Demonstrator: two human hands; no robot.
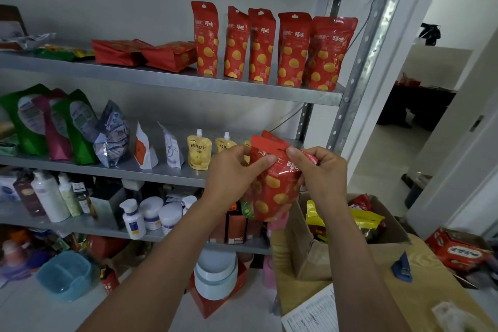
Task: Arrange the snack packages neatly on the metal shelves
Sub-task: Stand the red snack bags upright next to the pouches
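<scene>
Head view: a red snack pouch (277, 188) is held before the middle shelf (175, 174), pinched near its top by the left hand (234, 170) and right hand (320, 172). It is judged light, soft and slippery, best gripped at the sealed top.

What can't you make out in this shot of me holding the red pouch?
Head view:
- Print on the red pouch: partly covered by the left hand and right hand.
- The third yellow juice pouch: mostly behind the left hand.
- Contents of the cardboard box: partly hidden by the right forearm.
- Labels on the bottles: too small.
</scene>
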